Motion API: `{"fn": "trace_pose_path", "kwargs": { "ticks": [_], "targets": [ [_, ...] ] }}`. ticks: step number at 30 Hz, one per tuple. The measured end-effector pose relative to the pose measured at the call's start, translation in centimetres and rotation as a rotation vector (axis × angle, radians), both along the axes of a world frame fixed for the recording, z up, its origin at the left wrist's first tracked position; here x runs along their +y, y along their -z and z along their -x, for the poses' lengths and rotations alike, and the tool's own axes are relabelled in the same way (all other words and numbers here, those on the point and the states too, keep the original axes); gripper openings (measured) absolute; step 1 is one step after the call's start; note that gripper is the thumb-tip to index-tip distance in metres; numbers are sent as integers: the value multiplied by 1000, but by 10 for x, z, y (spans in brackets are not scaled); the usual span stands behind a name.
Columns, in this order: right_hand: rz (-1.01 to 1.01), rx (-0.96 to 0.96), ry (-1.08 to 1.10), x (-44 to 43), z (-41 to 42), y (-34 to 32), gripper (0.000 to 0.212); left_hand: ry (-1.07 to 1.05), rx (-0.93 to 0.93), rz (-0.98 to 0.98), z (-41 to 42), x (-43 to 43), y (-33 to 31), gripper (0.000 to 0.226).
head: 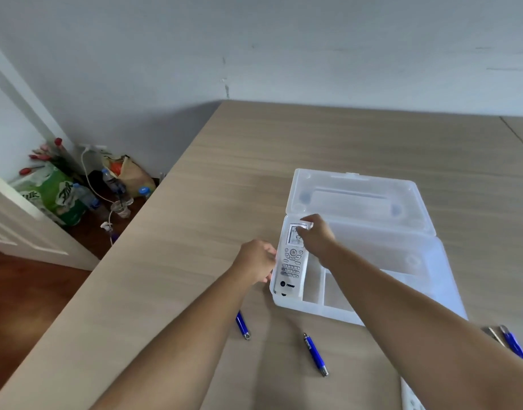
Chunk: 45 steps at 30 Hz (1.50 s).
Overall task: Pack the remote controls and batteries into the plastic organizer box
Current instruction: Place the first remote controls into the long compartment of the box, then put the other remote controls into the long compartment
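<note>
Head view: a white Trane remote control [290,260] lying in the leftmost compartment of the clear plastic organizer box [414,261], lid open.
Right hand [316,236] pinches the remote's display end; left hand [256,263] curls against the box's left wall, grip unclear.

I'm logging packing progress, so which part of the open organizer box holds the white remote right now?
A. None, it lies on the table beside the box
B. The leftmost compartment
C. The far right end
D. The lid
B: the white remote lies lengthwise in the leftmost compartment of the organizer box, with the right hand on its top end and the left hand at the box's left wall.
</note>
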State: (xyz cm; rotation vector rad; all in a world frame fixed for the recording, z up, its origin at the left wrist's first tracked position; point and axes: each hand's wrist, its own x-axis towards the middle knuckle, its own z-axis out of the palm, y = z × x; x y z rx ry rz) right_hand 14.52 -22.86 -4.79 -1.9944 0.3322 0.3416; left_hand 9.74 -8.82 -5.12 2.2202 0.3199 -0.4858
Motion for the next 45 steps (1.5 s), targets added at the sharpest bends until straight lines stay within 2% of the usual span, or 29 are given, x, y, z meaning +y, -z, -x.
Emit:
{"fn": "trace_pose_path", "kwargs": {
  "ticks": [8, 9, 11, 12, 13, 17, 20, 23, 27, 30, 32, 34, 37, 39, 42, 45],
  "targets": [
    [252, 158, -32, 12, 6, 18, 41, 24, -38, -102, -6, -7, -3, 14],
    [268, 168, -50, 13, 8, 17, 37, 22, -37, -107, -6, -8, -3, 14],
    [308, 211, -115, 13, 12, 16, 13, 21, -41, -108, -6, -8, -4, 13],
    [319, 231, -155, 13, 13, 17, 8, 19, -41, -110, -6, -9, -3, 13],
    [320, 252, -179, 13, 14, 19, 17, 16, -37, -115, -5, -9, -4, 14],
    [303, 324, -271, 17, 23, 10, 13, 1, -28, -108, -6, -11, -7, 24],
    [159, 305, -245, 17, 25, 14, 13, -4, -16, -108, -7, -11, -8, 26],
    [41, 357, -150, 16, 25, 21, 35, -17, -24, -105, -6, -11, -8, 26],
    [53, 302, -195, 13, 34, 14, 34, 2, -51, -138, 4, -9, -9, 14],
    [144, 231, -203, 10, 42, -4, 12, 6, -129, -222, 11, -6, -16, 10],
    [138, 193, -166, 4, 45, -25, 22, -12, -187, -241, 16, -8, -27, 13],
    [77, 89, -121, -9, 44, -36, 18, -8, -243, -260, 20, -16, -40, 16],
    [47, 4, 1, -37, 53, -56, 19, 66, -302, -287, 29, -35, -59, 16],
    [53, 13, 67, -64, 67, -71, 21, 172, -307, -285, 39, -53, -66, 15],
    [159, 39, 119, -112, 91, -75, 17, 369, -266, -262, 57, -88, -66, 14],
    [241, 40, 212, -163, 116, -59, 26, 553, -218, -244, 80, -128, -55, 18]
  ]
}}
